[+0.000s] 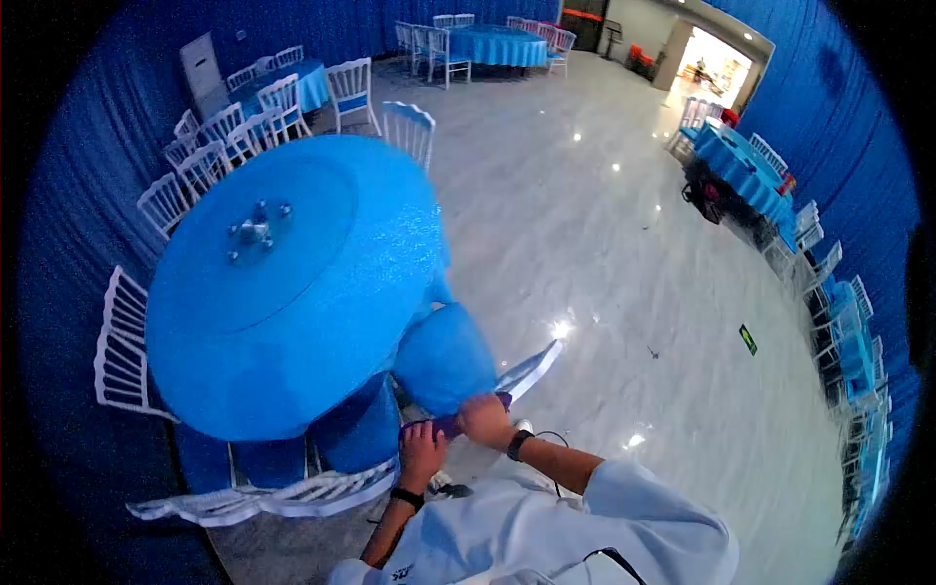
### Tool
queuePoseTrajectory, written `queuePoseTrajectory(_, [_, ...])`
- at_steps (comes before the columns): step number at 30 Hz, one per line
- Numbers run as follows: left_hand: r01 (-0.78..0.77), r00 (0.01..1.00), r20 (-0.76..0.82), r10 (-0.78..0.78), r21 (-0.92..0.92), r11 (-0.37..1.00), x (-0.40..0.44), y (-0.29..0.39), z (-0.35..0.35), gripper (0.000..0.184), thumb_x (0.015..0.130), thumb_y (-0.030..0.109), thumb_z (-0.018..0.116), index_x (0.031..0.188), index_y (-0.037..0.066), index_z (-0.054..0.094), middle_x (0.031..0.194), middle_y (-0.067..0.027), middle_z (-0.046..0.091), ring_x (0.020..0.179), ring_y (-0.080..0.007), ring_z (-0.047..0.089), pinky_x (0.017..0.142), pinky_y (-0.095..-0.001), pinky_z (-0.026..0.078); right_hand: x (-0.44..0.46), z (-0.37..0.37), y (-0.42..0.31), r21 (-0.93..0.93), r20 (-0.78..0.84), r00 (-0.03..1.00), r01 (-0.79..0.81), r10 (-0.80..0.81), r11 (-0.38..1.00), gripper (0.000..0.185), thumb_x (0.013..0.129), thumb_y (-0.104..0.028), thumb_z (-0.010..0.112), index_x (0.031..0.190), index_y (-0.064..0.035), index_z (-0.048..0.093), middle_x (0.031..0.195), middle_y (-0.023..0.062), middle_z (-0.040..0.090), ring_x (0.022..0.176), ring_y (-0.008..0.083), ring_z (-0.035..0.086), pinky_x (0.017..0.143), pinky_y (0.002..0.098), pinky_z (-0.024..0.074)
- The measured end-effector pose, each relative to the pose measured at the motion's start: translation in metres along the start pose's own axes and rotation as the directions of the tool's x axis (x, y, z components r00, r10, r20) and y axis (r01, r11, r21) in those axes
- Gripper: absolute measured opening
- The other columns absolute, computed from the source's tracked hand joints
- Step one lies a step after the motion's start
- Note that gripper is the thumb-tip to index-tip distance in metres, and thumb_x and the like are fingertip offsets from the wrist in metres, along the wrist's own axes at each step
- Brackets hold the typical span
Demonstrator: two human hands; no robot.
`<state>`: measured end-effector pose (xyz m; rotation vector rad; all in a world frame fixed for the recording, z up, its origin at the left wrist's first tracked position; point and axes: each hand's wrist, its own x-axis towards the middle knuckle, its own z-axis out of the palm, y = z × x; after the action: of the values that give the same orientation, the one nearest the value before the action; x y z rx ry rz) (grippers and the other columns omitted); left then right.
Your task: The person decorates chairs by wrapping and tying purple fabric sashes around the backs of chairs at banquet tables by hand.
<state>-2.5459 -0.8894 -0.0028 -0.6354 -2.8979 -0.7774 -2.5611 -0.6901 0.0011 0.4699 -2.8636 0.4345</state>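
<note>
A dark purple cloth [448, 426] is stretched between my two hands, low in the middle of the view. My left hand [422, 450] has its fingers closed over the cloth's left end. Closed in a fist, my right hand [485, 421] grips the other end, and a bit of purple shows past its knuckles. Just beyond the hands is a chair's blue seat [447, 357]; its white back [532, 372] leans out to the right. I cannot tell whether the cloth touches this chair. To the left stands a round table [322, 361] with a blue cover.
A round turntable [312, 210] on the table carries a small cluster of glassy items [255, 231]. White chair backs [283, 495] line the table's near side. Other blue-covered tables [497, 46] stand at the back and along the right wall. A green floor sign [748, 339] lies at right.
</note>
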Motion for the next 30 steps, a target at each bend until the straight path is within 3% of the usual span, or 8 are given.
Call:
queuePoseTrajectory(4, [0.114, 0.991, -0.068, -0.118, -0.066, 0.991, -0.013, -0.015, 0.009, 0.037, 0.092, 0.027, 0.054, 0.111, -0.006, 0.055, 0.099, -0.0243, 0.059, 0.093, -0.0415, 0.055, 0.080, -0.0500, 0.045, 0.007, 0.006, -0.029, 0.096, 0.000, 1.000, -0.027, 0.027, 0.995, 0.022, 0.081, -0.027, 0.056, 0.075, -0.0056, 0.060, 0.076, 0.0143, 0.061, 0.073, 0.0342, 0.059, 0.066, 0.0491, 0.0451])
queuePoseTrajectory(6, [0.178, 0.980, -0.082, -0.181, -0.042, 0.983, -0.013, -0.016, 0.012, 0.036, 0.093, 0.025, 0.052, 0.108, -0.008, 0.054, 0.089, -0.0265, 0.059, 0.083, -0.0437, 0.056, 0.072, -0.0524, 0.045, 0.013, 0.012, -0.038, 0.020, 0.178, 0.980, -0.095, 0.090, 0.995, 0.030, 0.087, -0.033, 0.052, 0.091, -0.0049, 0.062, 0.089, 0.0141, 0.065, 0.086, 0.0313, 0.060, 0.078, 0.0458, 0.0454])
queuePoseTrajectory(8, [0.208, 0.970, -0.123, -0.208, -0.013, 0.978, -0.013, -0.010, 0.018, 0.035, 0.092, 0.024, 0.052, 0.106, -0.007, 0.053, 0.085, -0.0263, 0.059, 0.081, -0.0435, 0.056, 0.072, -0.0531, 0.045, 0.011, 0.015, -0.032, 0.015, 0.198, 0.980, -0.038, 0.034, 0.999, 0.030, 0.088, -0.033, 0.052, 0.092, -0.0055, 0.062, 0.090, 0.0138, 0.065, 0.084, 0.0314, 0.061, 0.077, 0.0460, 0.0459])
queuePoseTrajectory(16, [0.155, 0.988, -0.003, -0.156, 0.152, 0.976, 0.023, 0.036, 0.027, 0.032, 0.086, 0.028, 0.050, 0.099, 0.000, 0.059, 0.101, -0.0216, 0.061, 0.093, -0.0374, 0.057, 0.084, -0.0541, 0.042, -0.002, -0.020, 0.013, 0.124, 0.001, 0.994, 0.113, -0.114, 0.986, 0.021, 0.087, -0.027, 0.056, 0.081, -0.0074, 0.061, 0.076, 0.0139, 0.061, 0.074, 0.0345, 0.059, 0.068, 0.0472, 0.0453])
queuePoseTrajectory(19, [0.076, 0.996, -0.048, -0.072, 0.105, 0.992, 0.042, 0.052, 0.057, 0.025, 0.084, 0.027, 0.052, 0.085, 0.004, 0.062, 0.080, -0.0162, 0.066, 0.076, -0.0357, 0.060, 0.074, -0.0529, 0.042, -0.010, -0.022, 0.052, 0.056, 0.040, 0.995, 0.087, -0.089, 0.995, 0.021, 0.083, -0.029, 0.059, 0.082, -0.0078, 0.061, 0.078, 0.0136, 0.062, 0.078, 0.0345, 0.059, 0.071, 0.0478, 0.0447])
queuePoseTrajectory(22, [0.078, 0.996, -0.044, -0.071, 0.188, 0.979, 0.062, 0.094, 0.066, 0.023, 0.083, 0.027, 0.052, 0.082, 0.005, 0.061, 0.078, -0.0155, 0.066, 0.076, -0.0361, 0.061, 0.071, -0.0528, 0.042, -0.017, -0.031, 0.099, 0.097, -0.057, 0.998, 0.029, -0.024, 0.995, 0.024, 0.087, -0.027, 0.055, 0.077, -0.0066, 0.063, 0.073, 0.0131, 0.061, 0.074, 0.0336, 0.059, 0.072, 0.0479, 0.0441])
queuePoseTrajectory(28, [0.204, 0.978, -0.027, -0.209, -0.124, 0.971, 0.111, 0.140, 0.103, 0.029, 0.086, 0.030, 0.050, 0.084, 0.005, 0.064, 0.076, -0.0189, 0.066, 0.070, -0.0370, 0.064, 0.063, -0.0562, 0.046, -0.021, -0.056, 0.180, 0.177, -0.120, 0.977, 0.193, -0.173, 0.965, 0.022, 0.088, -0.024, 0.052, 0.081, -0.0057, 0.062, 0.079, 0.0123, 0.062, 0.082, 0.0338, 0.058, 0.080, 0.0462, 0.0420])
queuePoseTrajectory(30, [0.224, 0.971, 0.075, -0.225, 0.021, 0.974, 0.124, 0.143, 0.108, 0.036, 0.089, 0.033, 0.046, 0.079, 0.005, 0.066, 0.073, -0.0186, 0.067, 0.065, -0.0382, 0.065, 0.063, -0.0533, 0.050, -0.013, -0.054, 0.196, 0.213, -0.112, 0.972, 0.227, -0.207, 0.950, 0.021, 0.089, -0.023, 0.051, 0.082, -0.0069, 0.063, 0.080, 0.0114, 0.064, 0.082, 0.0329, 0.058, 0.079, 0.0460, 0.0422])
